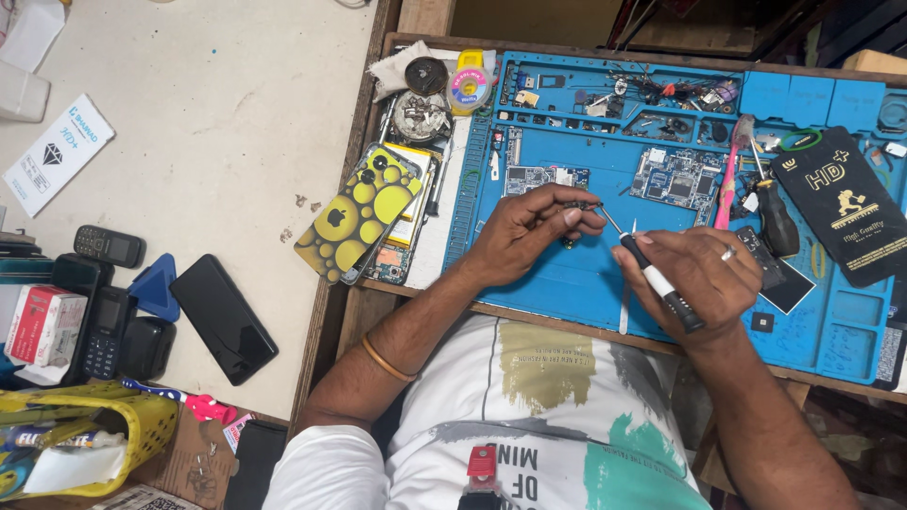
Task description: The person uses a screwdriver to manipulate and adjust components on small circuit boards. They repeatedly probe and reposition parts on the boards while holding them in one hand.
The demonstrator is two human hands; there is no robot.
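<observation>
My left hand (529, 231) pinches a small dark electronic part (578, 205) between thumb and fingers over the blue repair mat (567, 283). In my right hand (694, 274) is a slim screwdriver (657, 279) with a black and white handle; its thin metal tip points up-left and touches the small part. A ring is on my right hand and a bangle on my left forearm. Two bare circuit boards (675, 179) lie on the mat just beyond my hands.
A yellow bubble-pattern phone case (359, 212) lies on a stack left of the mat. A pink toothbrush (729, 175), a black-handled screwdriver (777, 217) and a black screen-protector packet (846, 208) lie at the right. Phones (222, 316) and a yellow basket (85, 439) are at the left.
</observation>
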